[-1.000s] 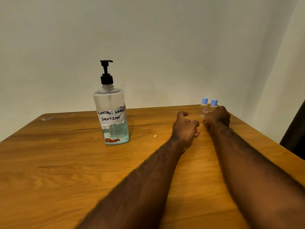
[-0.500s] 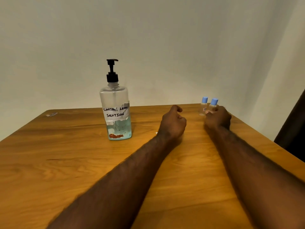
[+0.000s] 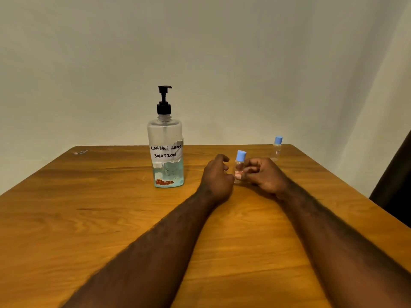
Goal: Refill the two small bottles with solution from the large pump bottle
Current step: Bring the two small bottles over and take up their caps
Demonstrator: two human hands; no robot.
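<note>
Change noted, left to right. The pump bottle [image 3: 165, 150] stands upright on the bench [image 3: 111, 218], pump head on. It is about a third full of blue-tinted liquid and has not been handled.

The left hand [image 3: 216, 174] has drawn in from mid-bench and now sits just beside the first small bottle [image 3: 239, 166]. Its fingers [image 3: 223, 158] are loosely curled and hold nothing.

Half a second ago the first small bottle stood paired with its twin at the far right edge. It is now well forward, between the two hands and to the right of the pump bottle. It is upright with its blue cap [image 3: 241, 155] still on. Whether its base rests on the wood cannot be told.

The right hand [image 3: 265, 175] has brought it there and grips its body, fingers [image 3: 252, 168] curled round it. The second small bottle [image 3: 276, 148] remains capped at the far right edge, well apart.

Assessment: one bottle has been fetched and nothing has been refilled. The left hand appears placed to take the cap off. The light, narrow bottle will need a firm hold while it is uncapped.

Surface and room: the bench is varnished wood with a strong grain. A small pale scrap [image 3: 80, 152] lies at its far left corner. A plain off-white wall [image 3: 200, 52] stands behind. A dark shape [image 3: 395, 181] intrudes at the right margin and cannot be identified.
</note>
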